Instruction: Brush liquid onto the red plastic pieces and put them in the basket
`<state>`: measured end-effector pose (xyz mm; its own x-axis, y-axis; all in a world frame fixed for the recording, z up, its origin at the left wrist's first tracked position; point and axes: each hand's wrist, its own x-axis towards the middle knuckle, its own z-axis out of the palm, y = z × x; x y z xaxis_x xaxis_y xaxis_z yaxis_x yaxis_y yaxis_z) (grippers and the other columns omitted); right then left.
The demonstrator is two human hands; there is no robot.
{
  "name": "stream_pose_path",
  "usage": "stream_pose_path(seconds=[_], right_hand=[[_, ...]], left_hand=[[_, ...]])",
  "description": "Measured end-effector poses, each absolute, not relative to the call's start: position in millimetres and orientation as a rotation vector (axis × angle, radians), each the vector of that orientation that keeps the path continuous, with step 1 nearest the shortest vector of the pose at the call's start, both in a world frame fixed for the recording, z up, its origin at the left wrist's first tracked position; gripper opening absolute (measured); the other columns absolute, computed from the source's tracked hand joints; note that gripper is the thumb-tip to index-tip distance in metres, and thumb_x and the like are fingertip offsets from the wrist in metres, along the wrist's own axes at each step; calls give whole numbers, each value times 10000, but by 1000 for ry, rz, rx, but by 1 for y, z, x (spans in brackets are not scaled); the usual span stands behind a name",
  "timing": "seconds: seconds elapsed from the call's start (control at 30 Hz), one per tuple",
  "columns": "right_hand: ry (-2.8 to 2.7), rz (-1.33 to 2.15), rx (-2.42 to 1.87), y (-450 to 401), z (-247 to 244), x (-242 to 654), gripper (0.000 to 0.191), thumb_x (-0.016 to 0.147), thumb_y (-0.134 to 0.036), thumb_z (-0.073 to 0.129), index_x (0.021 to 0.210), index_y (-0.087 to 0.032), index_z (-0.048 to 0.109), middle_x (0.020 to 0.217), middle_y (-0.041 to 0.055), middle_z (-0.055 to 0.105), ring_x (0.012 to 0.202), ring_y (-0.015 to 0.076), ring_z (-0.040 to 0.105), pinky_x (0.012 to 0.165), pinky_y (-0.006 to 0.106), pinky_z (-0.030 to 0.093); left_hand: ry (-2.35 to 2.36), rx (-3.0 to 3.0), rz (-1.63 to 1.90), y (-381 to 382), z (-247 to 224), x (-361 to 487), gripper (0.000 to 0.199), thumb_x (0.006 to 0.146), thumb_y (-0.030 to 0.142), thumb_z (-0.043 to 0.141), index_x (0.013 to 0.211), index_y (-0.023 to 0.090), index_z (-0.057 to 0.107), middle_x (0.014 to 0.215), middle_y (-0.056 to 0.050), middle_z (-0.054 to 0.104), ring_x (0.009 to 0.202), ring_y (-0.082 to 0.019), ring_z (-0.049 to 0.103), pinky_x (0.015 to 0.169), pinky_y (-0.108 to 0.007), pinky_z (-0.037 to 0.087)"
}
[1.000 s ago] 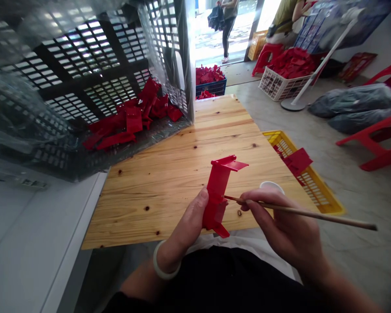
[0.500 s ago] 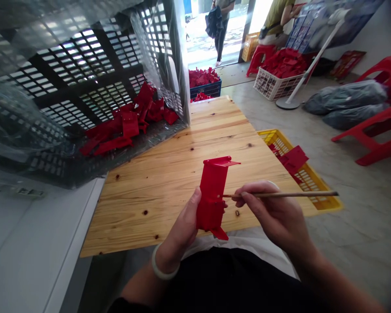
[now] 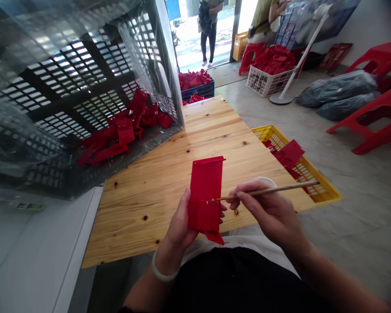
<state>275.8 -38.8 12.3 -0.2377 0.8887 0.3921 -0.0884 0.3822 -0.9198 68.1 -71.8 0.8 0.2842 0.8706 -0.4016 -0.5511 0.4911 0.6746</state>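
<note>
My left hand (image 3: 179, 224) is wrapped round a red folded piece (image 3: 207, 182), holding it upright above the wooden table, with fingertips showing at its right edge. A flap sticks out at the piece's bottom. Between thumb and fingers my right hand (image 3: 269, 211) pinches a thin wooden stick (image 3: 280, 188). The stick's left tip lies against the face of the red piece, beside small light spots. More red pieces (image 3: 125, 130) lie in a dark plastic-wrapped crate at the left.
The wooden table (image 3: 133, 195) spans the middle. Right of it a yellow crate (image 3: 326, 184) holds red pieces. Further back are a blue crate (image 3: 202, 90), a white crate (image 3: 260, 81), a fan (image 3: 288, 84), red stools (image 3: 371, 115) and two people.
The red piece has turned to show its face more fully and moved slightly left. The stick has tilted, its tip now over the piece's face. The whole view has shifted a little.
</note>
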Motion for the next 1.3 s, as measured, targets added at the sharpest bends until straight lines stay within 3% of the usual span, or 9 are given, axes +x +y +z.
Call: stream_pose_path(seconds=[0.2, 0.43, 0.8, 0.97, 1.17, 1.3], right_hand=[[-1493, 1090, -719, -36, 15, 273, 135, 1101, -177, 616, 1118, -269, 714, 870, -30, 773, 795, 120, 784, 761, 219, 642], [-1482, 1122, -754, -37, 11, 276, 81, 1096, -226, 649, 1111, -262, 720, 902, -14, 790, 799, 128, 786, 764, 223, 648], [-1543, 1030, -770, -36, 11, 277, 109, 1092, -184, 631, 1106, -251, 715, 870, -21, 758, 780, 120, 771, 746, 208, 627], [-1654, 970, -747, -35, 22, 275, 151, 1077, -134, 608, 1084, -248, 706, 847, -23, 743, 753, 115, 747, 718, 208, 613], [-1619, 915, -777, -38, 24, 283, 123, 1060, -161, 638, 1038, -238, 731, 825, 0, 746, 741, 155, 742, 691, 263, 616], [-1208, 816, -909, -38, 11, 315, 66, 1060, -253, 695, 1082, -236, 755, 930, 28, 788, 772, 183, 757, 774, 335, 631]], left_hand=[[789, 427, 973, -73, -3, 66, 766, 990, 784, 553, 1137, 80, 818, 1025, -185, 843, 843, -262, 804, 825, -347, 639], [808, 440, 963, -73, -5, 65, 789, 973, 800, 561, 1145, 69, 802, 1071, -224, 832, 921, -334, 810, 816, -399, 642], [837, 464, 964, -75, -9, 65, 795, 1003, 797, 505, 1187, 81, 795, 1062, -208, 833, 901, -301, 806, 832, -381, 629], [913, 471, 966, -76, -10, 68, 820, 920, 845, 605, 1156, 84, 801, 1035, -201, 838, 887, -315, 806, 830, -398, 631], [998, 516, 957, -70, -3, 75, 858, 896, 862, 615, 1182, 70, 777, 1060, -215, 835, 893, -304, 801, 829, -380, 632], [1050, 593, 856, -47, -5, 83, 747, 918, 780, 671, 1240, 107, 713, 1035, -194, 838, 807, -271, 797, 718, -343, 639]])
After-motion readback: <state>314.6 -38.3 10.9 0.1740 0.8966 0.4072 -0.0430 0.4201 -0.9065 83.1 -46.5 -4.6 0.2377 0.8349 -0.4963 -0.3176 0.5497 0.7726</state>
